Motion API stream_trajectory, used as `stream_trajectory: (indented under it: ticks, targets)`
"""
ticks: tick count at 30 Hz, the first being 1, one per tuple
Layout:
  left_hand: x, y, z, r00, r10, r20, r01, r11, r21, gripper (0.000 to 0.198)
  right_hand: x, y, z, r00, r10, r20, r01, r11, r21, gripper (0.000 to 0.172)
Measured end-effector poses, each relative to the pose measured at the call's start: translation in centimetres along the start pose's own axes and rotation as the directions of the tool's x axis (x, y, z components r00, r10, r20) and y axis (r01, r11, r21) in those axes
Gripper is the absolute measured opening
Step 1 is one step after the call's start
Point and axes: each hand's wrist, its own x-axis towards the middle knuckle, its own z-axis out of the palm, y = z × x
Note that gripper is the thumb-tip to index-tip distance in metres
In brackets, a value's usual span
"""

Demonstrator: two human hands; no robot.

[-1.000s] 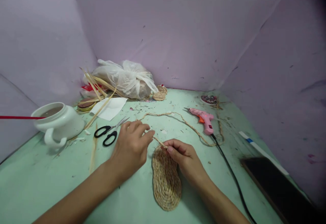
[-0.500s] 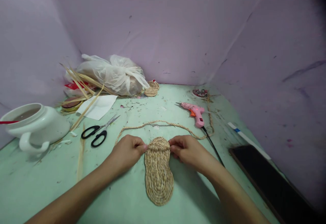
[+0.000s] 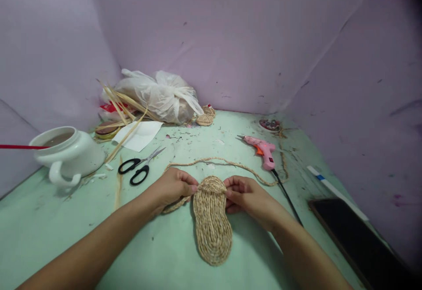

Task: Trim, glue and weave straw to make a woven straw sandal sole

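A slipper sole [image 3: 212, 228] of coiled, braided straw stands out in front of me, its wide rounded end toward me. Across its far part lies a strand of straw rope [image 3: 211, 192]. My left hand [image 3: 180, 189] pinches the left end of that strand at the sole's edge, thumb and forefinger together. On the opposite edge, my right hand [image 3: 242, 195] has its thumb and fingers closed on the strand's right side. The loose straw rope [image 3: 211, 160] trails from under my left hand, curving behind both hands toward the glue gun. My fingertips partly hide the strand's ends.
A pink glue gun [image 3: 263, 149] with a black cord lies behind my right hand; black-handled scissors [image 3: 141, 167] are left. Further left stands a white pot [image 3: 70, 153] holding liquid. A plastic bag [image 3: 161, 96] sits at the back wall, and a dark phone-like slab [image 3: 352, 237] lies right.
The whole scene has shifted right in view as the camera turned left. The sole leans slightly more, and a rope stretch now shows beneath my left hand. Both hands keep their pinch.
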Motion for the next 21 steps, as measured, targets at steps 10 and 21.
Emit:
stream_trajectory:
  ticks: [10,21]
  targets:
    - [-0.64,-0.5,-0.81,0.995,0.036,0.092,-0.03,0.998,-0.062,0.013,-0.03,0.22,0.19,0.99,-0.076,0.118,0.068,0.995,0.068,0.029]
    - [-0.65,-0.94,-0.65,0.994,0.039,0.101,-0.033,0.998,-0.053,0.022,-0.71,-0.62,-0.41,0.985,-0.125,0.115,0.129,0.991,-0.029,0.026]
